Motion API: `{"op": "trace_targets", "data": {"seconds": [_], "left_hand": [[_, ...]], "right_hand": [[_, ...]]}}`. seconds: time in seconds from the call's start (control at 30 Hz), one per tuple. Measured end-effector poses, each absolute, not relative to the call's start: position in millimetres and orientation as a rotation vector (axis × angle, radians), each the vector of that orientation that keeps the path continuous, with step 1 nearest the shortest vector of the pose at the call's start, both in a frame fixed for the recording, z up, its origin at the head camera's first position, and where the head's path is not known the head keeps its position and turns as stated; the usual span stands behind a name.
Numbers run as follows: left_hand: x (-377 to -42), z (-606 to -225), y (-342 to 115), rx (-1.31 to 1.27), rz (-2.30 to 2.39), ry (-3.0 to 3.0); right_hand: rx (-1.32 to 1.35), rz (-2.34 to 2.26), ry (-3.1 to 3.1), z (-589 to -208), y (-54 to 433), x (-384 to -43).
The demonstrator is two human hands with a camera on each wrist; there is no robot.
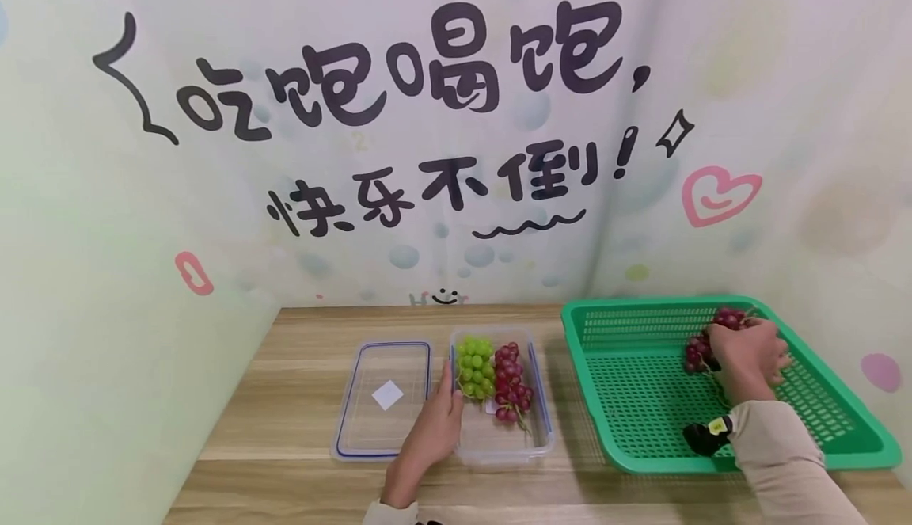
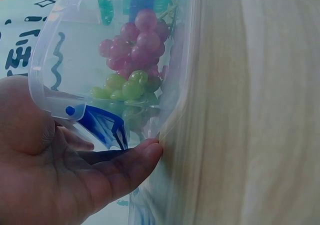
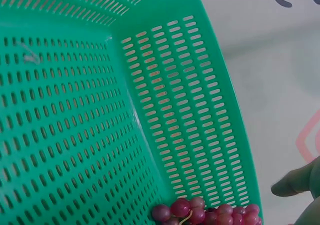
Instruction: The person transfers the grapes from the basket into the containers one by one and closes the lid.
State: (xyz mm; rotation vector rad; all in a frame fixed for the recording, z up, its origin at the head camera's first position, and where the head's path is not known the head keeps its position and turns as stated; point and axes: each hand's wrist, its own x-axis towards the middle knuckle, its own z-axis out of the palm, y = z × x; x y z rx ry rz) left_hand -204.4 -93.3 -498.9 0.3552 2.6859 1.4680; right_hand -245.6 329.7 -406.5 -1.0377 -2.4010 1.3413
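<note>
- Apparently L hand [image 1: 436,422], fingers fairly straight vs. side of container [image 1: 506,455], steadies it — green bunch [image 1: 475,367] + red bunch [image 1: 510,382] inside.
- R hand [image 1: 746,351] at more grapes [image 1: 697,353], far end of basket [image 1: 627,382]; grip hidden, can't tell.

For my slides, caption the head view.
Left hand on a clear container of grapes, right hand at a red bunch in a green basket.

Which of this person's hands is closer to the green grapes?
The left. Their left hand touches the side of the clear container, right beside the green grapes; their right hand is farther off, over the green basket, near red grapes.
</note>
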Motion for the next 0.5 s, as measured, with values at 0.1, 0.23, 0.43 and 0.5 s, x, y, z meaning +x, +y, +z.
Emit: {"op": "trace_targets", "data": {"seconds": [0.1,0.23,0.43,0.5], "left_hand": [[-204.1,-499.8,-93.8,0.352,1.467,2.691],[-204.1,-500.7,-94.2,0.356,1.471,2.689],[-203.1,-499.8,-93.9,0.342,1.480,2.664],[-202.6,-498.3,-94.0,0.340,1.481,2.658]], "right_hand": [[-1.090,1.390,-2.335,-407.2,330.2,-244.7],[-1.174,1.403,-2.234,-409.7,331.0,-245.1],[-1.250,1.420,-2.148,-414.3,332.5,-243.7],[-1.271,1.428,-2.134,-414.7,332.4,-243.4]]}}
